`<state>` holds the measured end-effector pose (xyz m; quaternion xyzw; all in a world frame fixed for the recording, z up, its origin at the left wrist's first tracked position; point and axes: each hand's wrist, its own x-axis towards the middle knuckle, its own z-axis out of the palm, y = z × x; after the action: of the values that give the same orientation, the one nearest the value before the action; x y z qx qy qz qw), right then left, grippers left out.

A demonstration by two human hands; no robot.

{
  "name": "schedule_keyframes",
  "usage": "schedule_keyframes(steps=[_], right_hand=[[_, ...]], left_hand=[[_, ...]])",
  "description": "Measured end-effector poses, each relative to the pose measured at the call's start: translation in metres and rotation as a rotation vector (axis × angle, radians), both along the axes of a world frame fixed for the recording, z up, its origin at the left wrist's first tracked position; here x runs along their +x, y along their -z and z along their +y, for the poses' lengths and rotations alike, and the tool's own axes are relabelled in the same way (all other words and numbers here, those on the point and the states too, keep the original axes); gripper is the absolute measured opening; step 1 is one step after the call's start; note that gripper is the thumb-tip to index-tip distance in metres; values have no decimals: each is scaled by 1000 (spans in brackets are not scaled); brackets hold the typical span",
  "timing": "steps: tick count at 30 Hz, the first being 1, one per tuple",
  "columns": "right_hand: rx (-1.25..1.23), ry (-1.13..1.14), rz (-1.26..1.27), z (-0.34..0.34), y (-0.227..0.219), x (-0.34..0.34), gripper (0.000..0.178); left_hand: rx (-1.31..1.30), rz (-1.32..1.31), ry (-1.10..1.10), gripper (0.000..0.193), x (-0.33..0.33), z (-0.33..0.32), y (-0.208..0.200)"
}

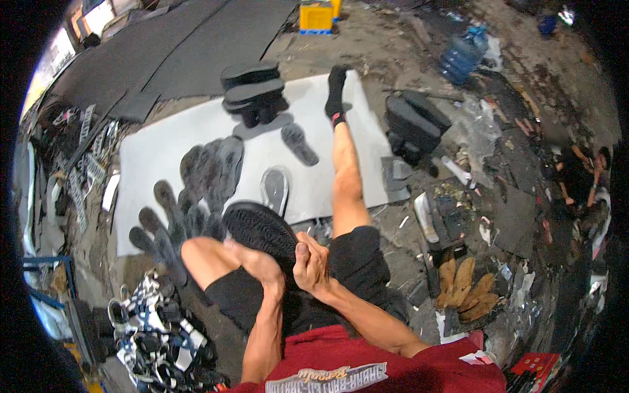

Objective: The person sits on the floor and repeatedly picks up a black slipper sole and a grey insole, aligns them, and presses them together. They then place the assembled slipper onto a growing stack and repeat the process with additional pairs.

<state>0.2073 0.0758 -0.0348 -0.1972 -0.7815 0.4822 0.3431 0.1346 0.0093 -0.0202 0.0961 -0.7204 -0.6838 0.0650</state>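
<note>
A black rubber shoe sole (259, 229) is held over my lap, tread side up. My left hand (259, 265) grips its near edge from the left. From the right, my right hand (311, 262) pinches the same edge with closed fingers. I sit on the floor with my right leg (346, 177) stretched out over a white sheet (157, 154), wearing a black sock. Several grey soles (209, 170) lie fanned out on the sheet to the left, and one light-rimmed sole (275, 188) lies just beyond the held one.
A stack of black soles (254, 92) stands at the sheet's far edge. A second black stack (414, 128) is at the right. Brown soles (468, 291) lie at right. A heap of black-and-white straps (160, 334) is at lower left. Another person (580, 177) sits far right.
</note>
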Motion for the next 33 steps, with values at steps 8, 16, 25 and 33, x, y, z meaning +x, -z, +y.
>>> schedule_keyframes(steps=[8, 16, 25, 33], right_hand=[[-250, 107, -100, 6, 8, -12, 44], [-267, 252, -73, 14, 23, -37, 57], [-212, 166, -89, 12, 27, -34, 51], [-1325, -629, -460, 61, -5, 16, 63]], left_hand=[[-798, 361, 17, 44, 9, -6, 116], [-77, 56, -47, 51, 25, 23, 33], [-327, -53, 98, 71, 7, 18, 59], [374, 89, 212, 68, -32, -2, -12]])
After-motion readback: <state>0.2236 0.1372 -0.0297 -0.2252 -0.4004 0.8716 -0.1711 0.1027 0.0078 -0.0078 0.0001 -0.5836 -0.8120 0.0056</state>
